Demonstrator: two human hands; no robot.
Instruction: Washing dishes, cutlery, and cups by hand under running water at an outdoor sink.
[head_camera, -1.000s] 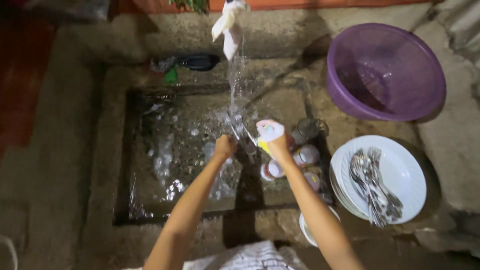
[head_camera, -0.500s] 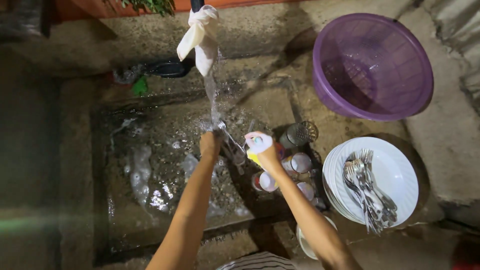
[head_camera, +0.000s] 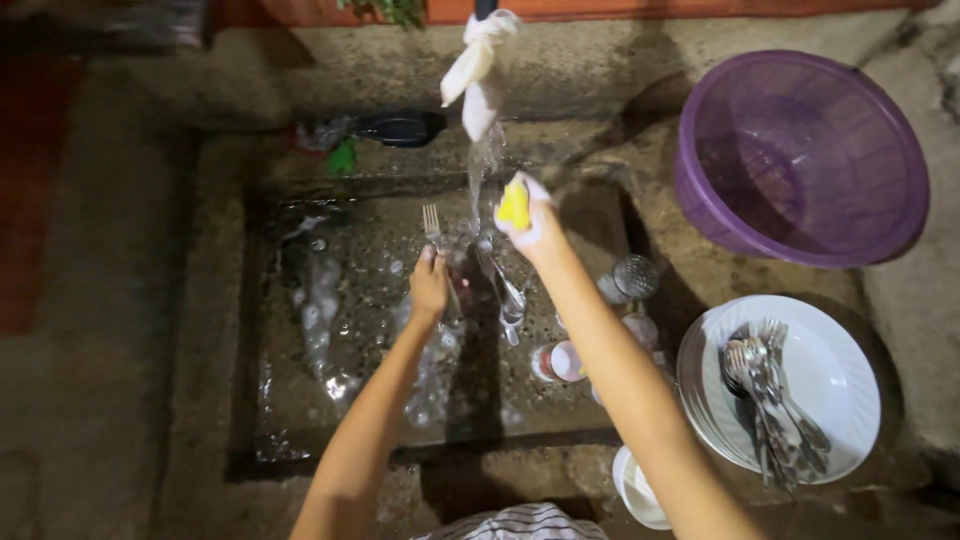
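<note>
My left hand (head_camera: 429, 284) is closed around a fork (head_camera: 434, 232) held upright over the wet stone sink (head_camera: 300, 330), while my right hand (head_camera: 532, 222) grips a yellow sponge (head_camera: 514, 204) under the water stream (head_camera: 482, 170), near the cloth-wrapped tap (head_camera: 478, 70).

Both my bare arms reach forward. My left hand (head_camera: 429, 283) is closed in a grip; my right hand (head_camera: 528, 217), raised farther ahead, is clenched too.
</note>
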